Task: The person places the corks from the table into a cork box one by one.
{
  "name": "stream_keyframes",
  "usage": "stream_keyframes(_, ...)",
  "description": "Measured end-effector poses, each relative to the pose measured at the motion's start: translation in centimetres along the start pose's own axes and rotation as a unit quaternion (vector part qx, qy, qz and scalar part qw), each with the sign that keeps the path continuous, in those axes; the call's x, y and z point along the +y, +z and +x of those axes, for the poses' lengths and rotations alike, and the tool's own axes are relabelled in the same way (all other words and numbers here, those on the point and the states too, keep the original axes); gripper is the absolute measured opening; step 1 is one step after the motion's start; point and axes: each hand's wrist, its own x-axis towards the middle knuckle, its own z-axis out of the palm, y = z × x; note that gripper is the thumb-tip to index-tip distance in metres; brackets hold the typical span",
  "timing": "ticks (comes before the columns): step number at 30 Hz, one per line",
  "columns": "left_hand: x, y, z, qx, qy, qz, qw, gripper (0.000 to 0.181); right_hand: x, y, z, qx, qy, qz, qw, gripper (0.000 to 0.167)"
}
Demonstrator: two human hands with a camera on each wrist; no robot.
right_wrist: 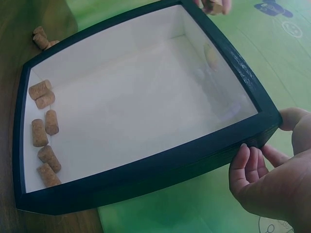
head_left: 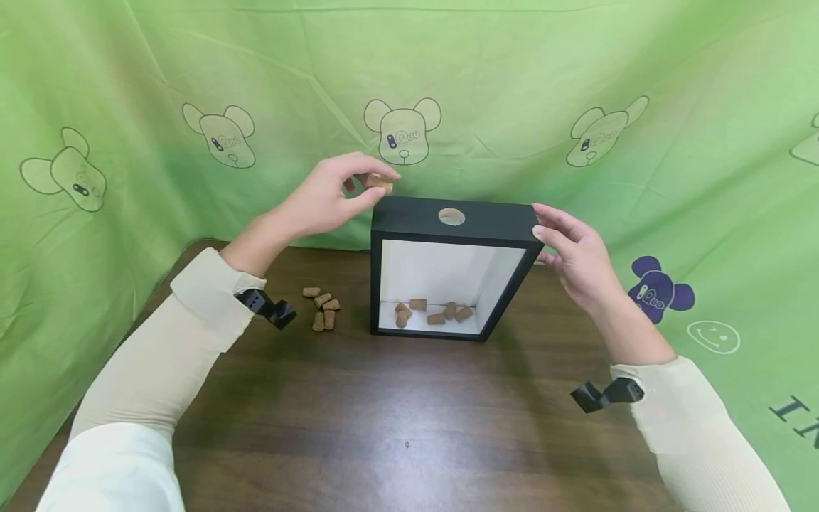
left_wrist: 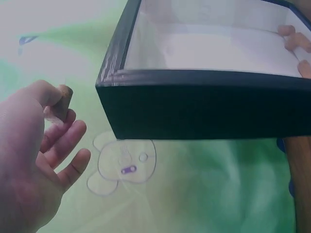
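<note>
A black-framed box with a clear front stands upright on the table, a round hole in its top. Several corks lie inside at its bottom, such as one cork. My left hand pinches a cork between thumb and fingers, just above and left of the box's top left corner; the left wrist view shows this cork beside the box. With thumb and fingers my right hand grips the box's top right corner, as the right wrist view also shows at the frame.
Several loose corks lie on the brown table left of the box. A green cloth with printed bear heads hangs behind and at the sides.
</note>
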Motion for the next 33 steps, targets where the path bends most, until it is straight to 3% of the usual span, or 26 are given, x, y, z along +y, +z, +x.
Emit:
stream_keyframes(4, 0.5, 0.7, 1.0, -0.013, 0.028, -0.007, 0.9995, 0.027, -0.1, -0.1, 0.0, 0.001, -0.001, -0.004, 1.0, 0.045)
stream_keyframes(9, 0.9, 1.4, 1.9, -0.021, 0.042, -0.01, 0.9988, 0.024, -0.1, -0.1, 0.0, 0.002, 0.0, -0.011, 0.9999, 0.047)
stream_keyframes(20, 1.5, 2.3, 2.8, -0.026, 0.024, -0.004, 0.9994, 0.019, 0.0, 0.1, 0.0, 0.001, 0.0, -0.007, 1.0, 0.049)
stream_keyframes(33, 2.3, 4.0, 3.6, -0.01, 0.012, -0.063, 0.9979, 0.019, -0.1, 0.1, 0.0, -0.001, -0.004, -0.002, 1.0, 0.047)
